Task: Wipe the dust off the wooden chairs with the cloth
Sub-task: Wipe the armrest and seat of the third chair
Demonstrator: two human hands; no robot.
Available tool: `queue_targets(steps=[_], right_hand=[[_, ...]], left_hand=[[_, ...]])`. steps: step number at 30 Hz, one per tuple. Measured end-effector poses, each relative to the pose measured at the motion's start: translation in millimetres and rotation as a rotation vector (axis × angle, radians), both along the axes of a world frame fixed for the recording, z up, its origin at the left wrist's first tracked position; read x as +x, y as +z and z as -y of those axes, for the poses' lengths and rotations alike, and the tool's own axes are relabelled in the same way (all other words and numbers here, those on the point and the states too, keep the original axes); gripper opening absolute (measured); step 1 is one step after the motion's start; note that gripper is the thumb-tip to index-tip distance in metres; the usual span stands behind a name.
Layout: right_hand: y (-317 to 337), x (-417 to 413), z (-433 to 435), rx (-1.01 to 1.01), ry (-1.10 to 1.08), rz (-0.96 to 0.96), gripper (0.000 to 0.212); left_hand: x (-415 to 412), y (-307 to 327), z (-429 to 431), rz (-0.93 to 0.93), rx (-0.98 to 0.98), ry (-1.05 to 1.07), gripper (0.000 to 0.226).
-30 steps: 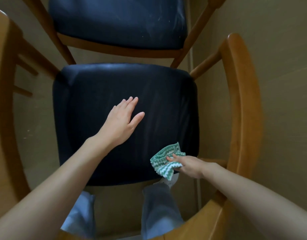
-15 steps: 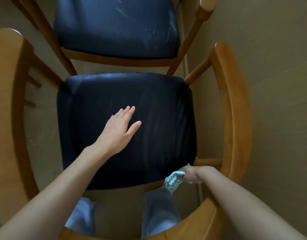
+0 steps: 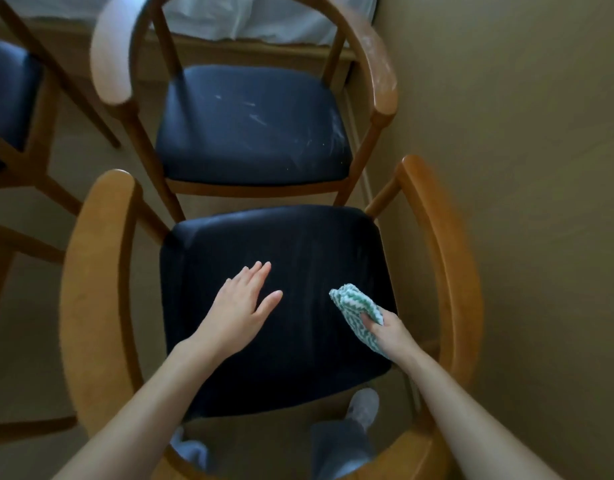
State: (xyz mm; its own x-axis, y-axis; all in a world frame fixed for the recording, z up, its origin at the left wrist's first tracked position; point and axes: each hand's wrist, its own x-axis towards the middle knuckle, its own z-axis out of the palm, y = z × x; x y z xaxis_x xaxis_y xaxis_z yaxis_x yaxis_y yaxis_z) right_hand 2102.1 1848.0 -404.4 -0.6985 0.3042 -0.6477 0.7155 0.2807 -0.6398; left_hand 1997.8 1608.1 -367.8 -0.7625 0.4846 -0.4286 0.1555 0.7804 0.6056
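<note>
Now, the head view. Your right hand (image 3: 390,332) grasps the cloth (image 3: 356,304), thumb on top and fingers curled round its near end. The cloth lies on the right side of the seat (image 3: 281,237) of the near chair (image 3: 91,271), close to the edge. Half a second ago that hand had dropped off the seat's front right corner. It has come back up onto the cushion, so I judge a fresh stroke is starting there.

Your left hand (image 3: 241,306) is released, flat on the middle of the seat with fingers straight, much where it was a second ago, likely as a brace.

Your gaze has lifted too. The far chair (image 3: 253,126) now shows in full, its cushion streaked pale and its right arm (image 3: 378,71) speckled with dust. That chair looks untouched, so the task is well short of done.
</note>
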Motion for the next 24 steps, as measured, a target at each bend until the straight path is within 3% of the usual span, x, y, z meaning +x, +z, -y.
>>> queue_targets(steps=[7,18,24], right_hand=[[52,-11,60,0.151,0.038,-0.026,0.027],[171,-8,140,0.412,0.191,-0.029,0.027],[215,-15,142,0.556,0.409,-0.014,0.027]], left_hand=[[-3,28,42,-0.021,-0.145,-0.158,0.064],[-12,132,111,-0.118,-0.282,-0.417,0.065],[-4,157,131,-0.132,-0.337,-0.337,0.067]])
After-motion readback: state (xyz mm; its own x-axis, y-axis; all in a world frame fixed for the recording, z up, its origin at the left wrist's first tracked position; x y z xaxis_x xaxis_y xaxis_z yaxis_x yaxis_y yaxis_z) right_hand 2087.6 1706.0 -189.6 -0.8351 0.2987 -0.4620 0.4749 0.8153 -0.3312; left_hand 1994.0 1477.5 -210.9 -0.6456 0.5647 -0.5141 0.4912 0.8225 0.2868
